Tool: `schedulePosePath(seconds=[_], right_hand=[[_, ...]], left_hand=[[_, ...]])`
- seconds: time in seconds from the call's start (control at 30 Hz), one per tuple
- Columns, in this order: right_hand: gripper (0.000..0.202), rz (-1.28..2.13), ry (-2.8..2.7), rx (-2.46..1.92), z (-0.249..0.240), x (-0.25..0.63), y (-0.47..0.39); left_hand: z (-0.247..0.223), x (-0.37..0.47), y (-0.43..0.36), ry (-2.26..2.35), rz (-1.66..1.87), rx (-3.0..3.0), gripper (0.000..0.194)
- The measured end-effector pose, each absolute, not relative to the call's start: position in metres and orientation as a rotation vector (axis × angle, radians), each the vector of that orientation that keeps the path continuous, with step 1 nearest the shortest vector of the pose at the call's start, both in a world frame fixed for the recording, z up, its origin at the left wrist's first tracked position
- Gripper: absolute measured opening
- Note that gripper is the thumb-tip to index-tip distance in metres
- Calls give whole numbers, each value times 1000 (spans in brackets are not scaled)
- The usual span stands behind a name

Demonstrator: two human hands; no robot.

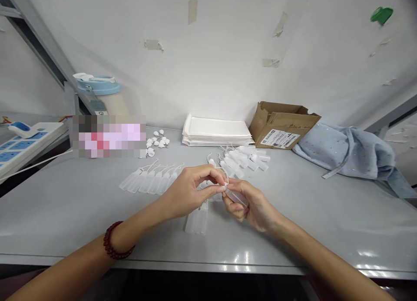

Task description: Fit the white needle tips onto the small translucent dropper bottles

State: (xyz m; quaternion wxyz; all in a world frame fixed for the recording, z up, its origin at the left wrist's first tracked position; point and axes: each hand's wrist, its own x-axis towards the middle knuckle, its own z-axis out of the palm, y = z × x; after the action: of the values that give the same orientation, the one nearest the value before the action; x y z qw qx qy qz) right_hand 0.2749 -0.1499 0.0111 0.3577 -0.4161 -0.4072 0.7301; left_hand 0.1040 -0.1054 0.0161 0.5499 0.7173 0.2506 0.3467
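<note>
My right hand (249, 203) is wrapped round a small translucent bottle (236, 197), tilted with its neck toward the upper left. The fingertips of my left hand (195, 190) pinch the white cap or neck (225, 186) of that bottle, and a thin white loop rises above it. More translucent bottles (197, 222) lie just below my left hand. A row of bottles with cords (146, 181) lies to the left, partly hidden by my left hand. Behind my hands is a loose pile of similar bottles (239, 160).
Small white pieces (157, 141) lie on the grey table (81, 218) at the back. Behind are stacked white envelopes (216, 129), a cardboard box (283, 125) and blue cloth (352, 153). At left are a blue-lidded container (102, 88) and a power strip (29, 142).
</note>
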Motion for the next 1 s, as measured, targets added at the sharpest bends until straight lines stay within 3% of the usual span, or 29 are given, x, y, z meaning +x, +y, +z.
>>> schedulePosePath(seconds=[0.2, 0.37, 0.6, 0.87, 1.0], right_hand=[[24, 1811, -1143, -1115, 11, 275, -150], [32, 1854, -1109, -1161, 9, 275, -150], [36, 1881, -1028, -1250, 7, 277, -147], [43, 1930, -1083, -1256, 9, 278, -148], [49, 1796, -1235, -1196, 7, 277, -151]], left_hand=[[17, 103, -103, 683, 713, 1723, 18], [15, 104, -107, 709, 813, 2217, 20], [7, 103, -108, 618, 844, 2392, 14], [13, 99, -102, 608, 729, 2035, 12], [16, 99, -102, 664, 634, 1899, 16]])
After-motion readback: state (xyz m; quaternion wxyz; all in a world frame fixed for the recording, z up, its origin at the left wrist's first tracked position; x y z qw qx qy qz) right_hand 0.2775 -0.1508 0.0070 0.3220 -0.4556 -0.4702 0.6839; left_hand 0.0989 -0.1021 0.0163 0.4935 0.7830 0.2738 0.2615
